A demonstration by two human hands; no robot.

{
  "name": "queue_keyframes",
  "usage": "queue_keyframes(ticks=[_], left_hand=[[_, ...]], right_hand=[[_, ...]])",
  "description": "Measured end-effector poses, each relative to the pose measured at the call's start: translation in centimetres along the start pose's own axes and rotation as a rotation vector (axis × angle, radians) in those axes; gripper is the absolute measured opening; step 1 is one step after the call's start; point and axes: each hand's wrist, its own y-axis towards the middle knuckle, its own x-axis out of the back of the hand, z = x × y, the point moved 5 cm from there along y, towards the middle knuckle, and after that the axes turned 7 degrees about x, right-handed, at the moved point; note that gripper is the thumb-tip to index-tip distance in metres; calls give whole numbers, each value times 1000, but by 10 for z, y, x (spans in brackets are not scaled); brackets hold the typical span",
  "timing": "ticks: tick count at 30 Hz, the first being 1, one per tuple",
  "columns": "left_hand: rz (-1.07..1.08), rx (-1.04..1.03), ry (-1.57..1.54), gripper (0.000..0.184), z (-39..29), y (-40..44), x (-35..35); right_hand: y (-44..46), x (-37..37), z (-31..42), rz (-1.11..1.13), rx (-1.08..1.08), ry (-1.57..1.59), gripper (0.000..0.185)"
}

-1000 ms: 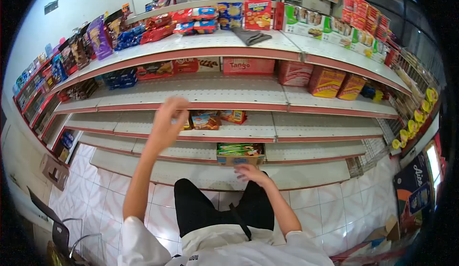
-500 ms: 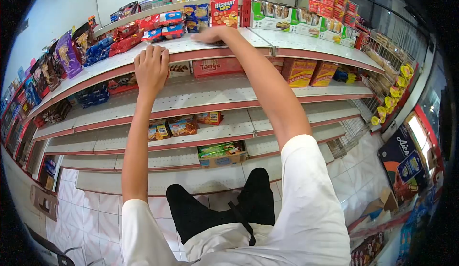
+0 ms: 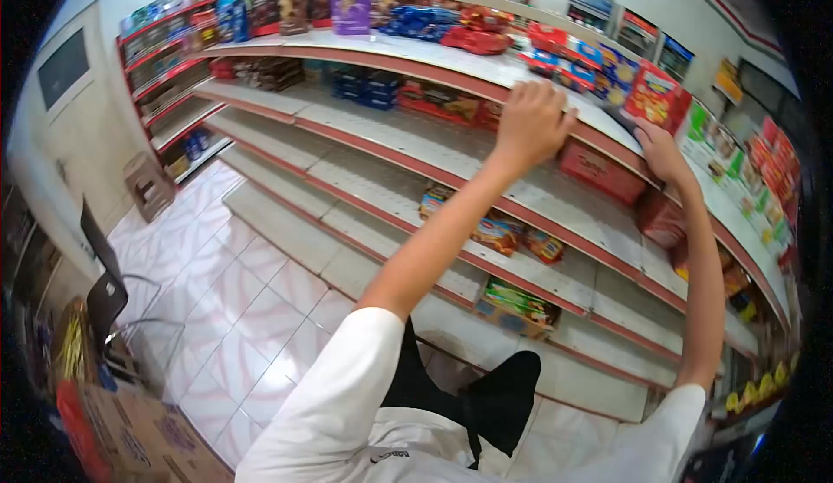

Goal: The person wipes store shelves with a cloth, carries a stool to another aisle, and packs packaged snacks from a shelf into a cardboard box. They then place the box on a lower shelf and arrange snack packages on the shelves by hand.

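Observation:
My left hand (image 3: 534, 120) rests on the red front edge of the top shelf (image 3: 416, 59), its fingers bent over the edge, below red and blue snack packs (image 3: 564, 53). Further right, my right hand (image 3: 661, 151) is on the same shelf, its fingers closed on a dark grey cloth (image 3: 619, 120). A red biscuit box (image 3: 652, 95) stands just behind the cloth. Below the hands, a red Tango box (image 3: 602, 170) sits on the second shelf.
Lower shelves hold snack packs (image 3: 496, 235) and an open carton of green packets (image 3: 518, 308). At the left are a door (image 3: 74, 110), a chair (image 3: 106, 301) and a cardboard box (image 3: 143, 435). White box packs (image 3: 707, 140) line the shelf at right.
The view has swung left. My left hand has stayed near the top shelf's edge since half a second ago, after rising to it. My right hand has come up from low down and taken the cloth.

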Motion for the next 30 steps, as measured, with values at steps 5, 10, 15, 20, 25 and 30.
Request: queue_keyframes(ticks=[5,10,15,20,25,30], left_hand=[[-18,0,-16,26,-2,-1,5],[-35,10,-120,27,0,-1,8],[-68,25,-83,27,1,-2,6],[-87,7,-66,27,3,-3,2],[-103,-13,-67,25,6,-4,-7],[122,26,-76,25,-9,2,12]], right_hand=[[-15,22,5,-40,69,90,30],[-36,81,-73,-143,117,-155,33],[-85,77,-165,77,-319,-91,43],[-102,86,-59,-420,-104,-166,40],[-176,-5,52,-737,292,-113,24],[-197,-141,156,-156,57,281,25]])
